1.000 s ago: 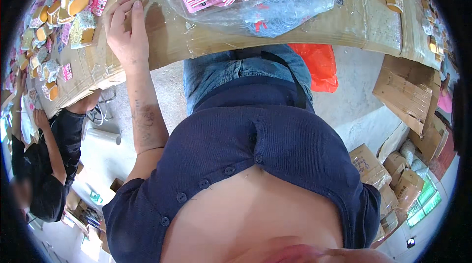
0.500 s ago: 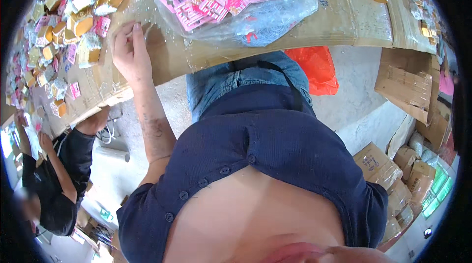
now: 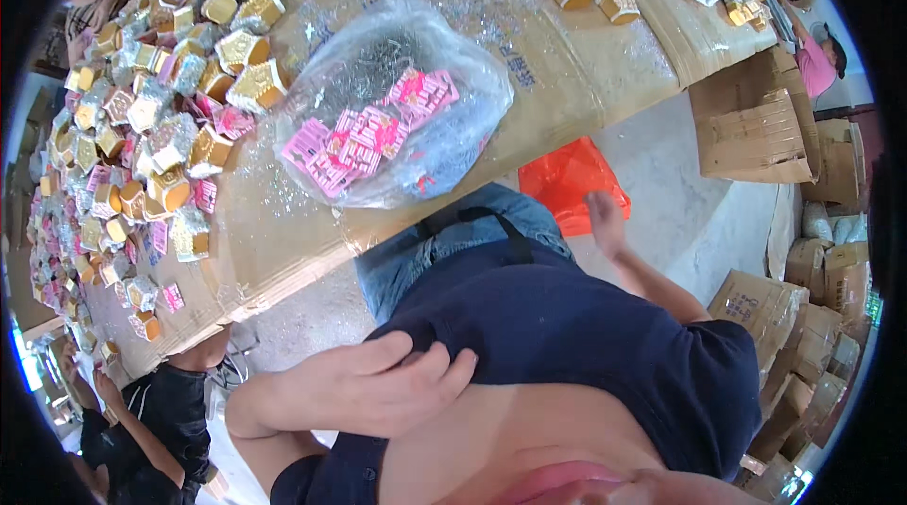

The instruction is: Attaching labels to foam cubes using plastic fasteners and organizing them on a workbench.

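Now our left hand has moved from the cardboard to our navy cardigan, fingers curled, pinch unclear; our right hand appears, grip unreadable, leaving the pink cards untouched.

In the head view I see a clear, crumpled plastic bag on a brown cardboard tabletop, pink-and-white printed cards lying on it. Left of that bag I make out a spread of glittery, gold-sided ornaments; a few more sit beyond it to the right. Nearer the wearer than the bag, the left hand rests, fingers curled, against a navy knit top. Right of the bag and below tabletop level, the right hand hangs near a shiny red-orange plastic sack; I can't tell whether they touch.
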